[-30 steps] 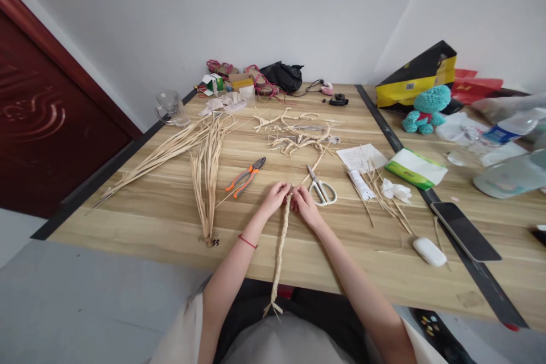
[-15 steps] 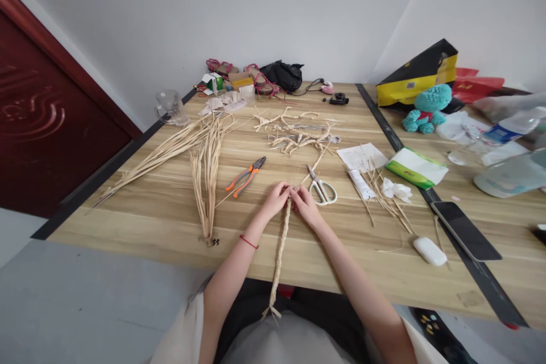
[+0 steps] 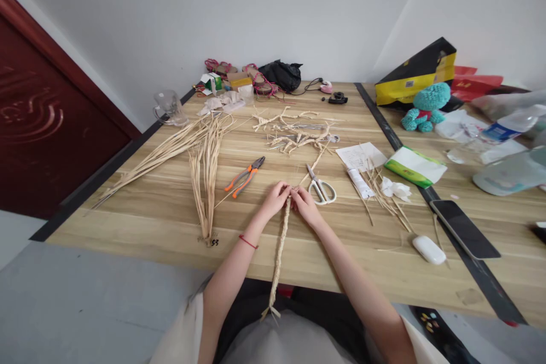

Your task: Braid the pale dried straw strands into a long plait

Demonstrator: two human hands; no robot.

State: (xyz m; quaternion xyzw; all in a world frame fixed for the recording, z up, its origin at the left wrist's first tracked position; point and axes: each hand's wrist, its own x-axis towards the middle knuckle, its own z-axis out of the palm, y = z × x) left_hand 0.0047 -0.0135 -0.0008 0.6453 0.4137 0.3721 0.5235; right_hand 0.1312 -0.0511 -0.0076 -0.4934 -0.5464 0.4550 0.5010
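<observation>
One braided straw cord (image 3: 280, 250) is seen between the forearms, running from the fingertips over the near edge of the table (image 3: 162, 222), its frayed lower end above the lap; its upper end is pinched by the closed fingers of the left hand (image 3: 276, 199) and right hand (image 3: 306, 206), the exact contact being hidden by the fingers.

One pair of scissors (image 3: 321, 189) is located just beside the right hand, the nearest obstacle on that side; one pair of pliers (image 3: 245, 176) is placed near the left hand, apart from it; two long straw bundles (image 3: 207, 187) are laid farther left, one glass mug (image 3: 168, 108) beyond; branching straw pieces (image 3: 302, 139) are spread ahead, count not clear where overlapped; at right are noted one written sheet (image 3: 360, 156), loose straws (image 3: 386, 199), one tissue packet (image 3: 414, 166), one phone (image 3: 464, 229), one white case (image 3: 429, 250) and one turquoise doll (image 3: 430, 102).
</observation>
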